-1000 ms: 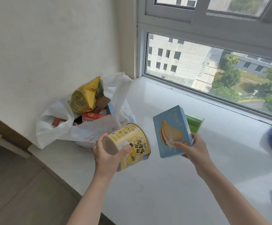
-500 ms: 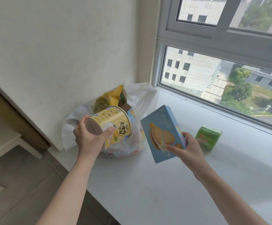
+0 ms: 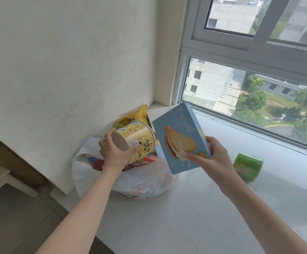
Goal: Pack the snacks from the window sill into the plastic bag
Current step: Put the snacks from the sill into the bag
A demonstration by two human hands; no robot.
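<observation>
Plastic bag against wall on sill, roll right of it

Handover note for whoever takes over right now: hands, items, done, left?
Left hand grips the yellow noodle cup, tipped on its side above the white plastic bag.
Right hand holds the blue sandwich-biscuit box, tilted beside the bag.
Done: yellow snack pouch and other packets are in the bag.
Left: put in cup and box, then the green pack lying on the window sill.
</observation>
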